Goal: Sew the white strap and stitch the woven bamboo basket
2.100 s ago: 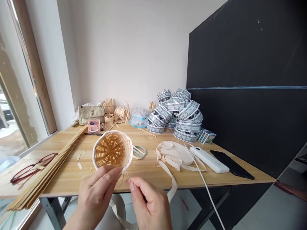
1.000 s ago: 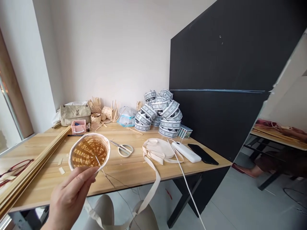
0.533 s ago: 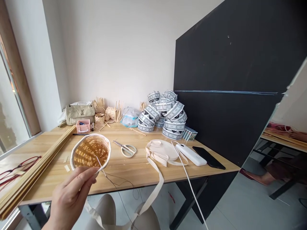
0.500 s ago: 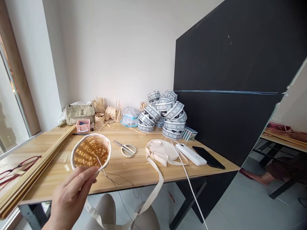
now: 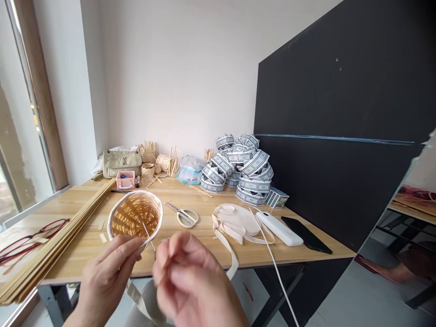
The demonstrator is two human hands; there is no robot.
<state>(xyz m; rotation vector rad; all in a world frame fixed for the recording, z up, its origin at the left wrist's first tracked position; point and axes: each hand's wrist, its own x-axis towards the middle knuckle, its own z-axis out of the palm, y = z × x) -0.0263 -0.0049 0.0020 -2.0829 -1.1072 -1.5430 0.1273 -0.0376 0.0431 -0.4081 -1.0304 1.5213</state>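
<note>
"What has the left hand [image 5: 105, 290] got?"

"Its fingers [image 5: 126, 250] are closed in a pinch on the white-bound rim of a round woven bamboo basket [image 5: 134, 215], which tilts up just beyond the grip. A thin pale needle [image 5: 148, 234] sticks out at the pinch."

"And the right hand [image 5: 190, 277]?"

"It's blurred, just beside the left, fingers curled. I can't tell if it has hold of anything."

"Any writing?"

"A beige quilted handbag [image 5: 121, 163], well beyond the grip, has a monogram on its flap. The print on the grey-and-white ribbon rolls [image 5: 245, 175] and a small box [image 5: 277, 198] is too small to read."

"The room?"

"A pale wood table [image 5: 200, 243] lies under the grip, with white-handled scissors [image 5: 184, 217] just right of the basket. Behind are a white wall [image 5: 177, 77] and a black panel [image 5: 340, 91]."
</note>
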